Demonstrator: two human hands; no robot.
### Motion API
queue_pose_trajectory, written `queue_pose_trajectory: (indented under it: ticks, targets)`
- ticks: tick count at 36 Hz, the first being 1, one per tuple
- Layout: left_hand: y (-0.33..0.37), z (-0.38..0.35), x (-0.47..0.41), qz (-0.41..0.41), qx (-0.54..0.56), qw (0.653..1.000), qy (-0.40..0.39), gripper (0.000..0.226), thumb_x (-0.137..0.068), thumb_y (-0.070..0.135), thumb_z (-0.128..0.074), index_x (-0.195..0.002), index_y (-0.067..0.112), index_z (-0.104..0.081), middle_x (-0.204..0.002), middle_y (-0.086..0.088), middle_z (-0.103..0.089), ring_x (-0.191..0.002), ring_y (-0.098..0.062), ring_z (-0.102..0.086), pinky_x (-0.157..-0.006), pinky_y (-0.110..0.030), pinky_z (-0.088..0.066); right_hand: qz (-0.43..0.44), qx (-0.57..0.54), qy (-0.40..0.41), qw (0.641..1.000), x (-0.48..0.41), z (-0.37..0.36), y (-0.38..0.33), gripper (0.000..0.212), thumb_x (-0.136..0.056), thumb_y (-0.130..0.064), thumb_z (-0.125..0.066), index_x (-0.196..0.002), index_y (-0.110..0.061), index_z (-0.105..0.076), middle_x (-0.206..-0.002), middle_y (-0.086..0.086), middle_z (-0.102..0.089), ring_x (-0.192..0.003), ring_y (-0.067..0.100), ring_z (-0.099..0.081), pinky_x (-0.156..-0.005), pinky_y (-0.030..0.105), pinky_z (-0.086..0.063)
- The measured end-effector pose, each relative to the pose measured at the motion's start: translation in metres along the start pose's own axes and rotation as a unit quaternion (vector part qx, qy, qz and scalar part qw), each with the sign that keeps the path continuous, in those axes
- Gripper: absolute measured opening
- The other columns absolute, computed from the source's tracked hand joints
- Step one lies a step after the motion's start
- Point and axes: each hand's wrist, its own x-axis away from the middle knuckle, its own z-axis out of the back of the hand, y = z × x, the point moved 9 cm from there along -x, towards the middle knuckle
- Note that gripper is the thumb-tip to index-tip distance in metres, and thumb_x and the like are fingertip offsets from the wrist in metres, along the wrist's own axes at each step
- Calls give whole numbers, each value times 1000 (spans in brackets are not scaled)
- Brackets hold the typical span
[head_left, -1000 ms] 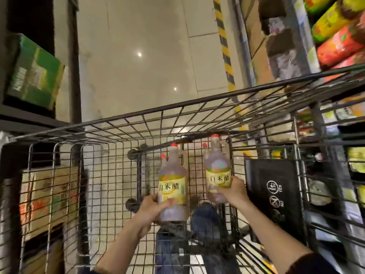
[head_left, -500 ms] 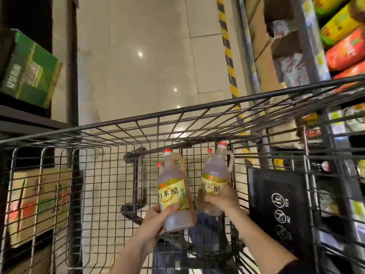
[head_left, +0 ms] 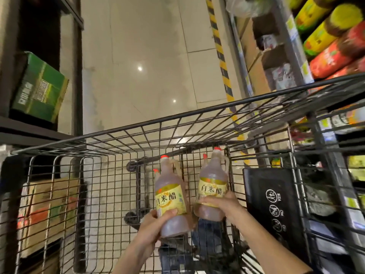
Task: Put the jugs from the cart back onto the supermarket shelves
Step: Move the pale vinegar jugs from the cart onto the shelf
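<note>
Through the head camera I see both my hands low inside the wire cart (head_left: 197,119), toward its right side. My left hand (head_left: 153,230) is wrapped round the lower body of the left jug (head_left: 169,186), which leans right with its red cap up. My right hand (head_left: 220,202) grips the right jug (head_left: 213,179) across its yellow label, just beside the first. A black panel (head_left: 276,204) marked YES and NO lies against the cart's right wall. A green box (head_left: 39,88) sits on the left shelf.

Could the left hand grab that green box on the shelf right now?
Probably not. The left hand is full, gripping a jug down inside the cart, whose wire side stands between it and the green box.
</note>
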Motion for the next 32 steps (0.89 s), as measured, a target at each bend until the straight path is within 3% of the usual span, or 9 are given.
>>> queue_pose_trajectory:
  ticks: [4,6,8,14,16,19,26,30,32]
  targets:
    - [11,1,19,-12,-2,1000,-8,89,-45,38,-90,-117,3,-55,-97,-15,-74,-88,-31,-72,-69,-36,-57,21,-39,-27,999,22,-4,-7,104,-22,-15,-93,-119,-7,-55,-106,12,-69,-93,26,-68,-67,35,-55]
    - [17,5,29,-16,-12,1000,-8,103,-30,45,-95,-116,4,-56,-97,-15,-74,-90,-31,-72,-76,-39,-56,39,-40,-35,998,40,-7,-16,97,-26,-13,-93,-116,-6,-56,-105,13,-69,-94,26,-68,-69,36,-56]
    - [26,7,42,-29,-27,999,-13,115,-18,49,-95,-116,5,-54,-96,-14,-74,-88,-30,-72,-73,-37,-55,49,-53,-38,997,60,-8,-23,72,-44,-1,-89,-108,-8,-57,-104,14,-69,-94,27,-67,-72,37,-55]
    - [55,13,91,-85,-77,993,-37,95,-45,35,-94,-120,5,-44,-76,-4,-75,-72,-23,-73,-80,-44,-54,100,-96,-16,990,115,-7,-32,51,-60,8,-82,-99,-12,-56,-93,10,-70,-84,25,-68,-72,39,-55]
    - [68,13,108,-106,-97,988,-52,95,-37,38,-94,-113,8,-47,-73,-1,-75,-69,-19,-73,-74,-38,-54,117,-105,-13,988,135,-7,-33,52,-60,5,-83,-101,-11,-57,-95,10,-71,-87,25,-68,-73,39,-55]
    - [85,17,127,-138,-136,979,-56,121,1,54,-90,-106,10,-54,-77,-3,-76,-72,-19,-73,-72,-34,-54,156,-106,-5,982,167,-5,-34,65,-55,-2,-88,-112,-8,-58,-100,11,-73,-91,26,-71,-69,35,-56]
    - [116,1,192,-227,-208,947,-96,108,-4,59,-89,-97,12,-61,-81,-3,-76,-79,-25,-73,-81,-41,-56,220,-144,61,963,251,2,-33,61,-52,3,-87,-105,-7,-60,-95,14,-73,-90,29,-70,-84,44,-55]
    - [124,-22,230,-246,-220,934,-136,74,-45,30,-95,-104,5,-58,-78,-6,-75,-65,-19,-72,-51,-25,-54,249,-168,94,949,302,11,-35,54,-55,5,-86,-99,-10,-57,-88,7,-71,-80,20,-68,-67,32,-56]
    - [130,-35,246,-255,-232,926,-151,58,-58,20,-85,-106,6,-58,-83,-7,-75,-69,-19,-72,-51,-24,-54,267,-174,105,942,324,20,-33,58,-55,4,-85,-106,-6,-59,-94,10,-73,-81,21,-70,-65,30,-56]
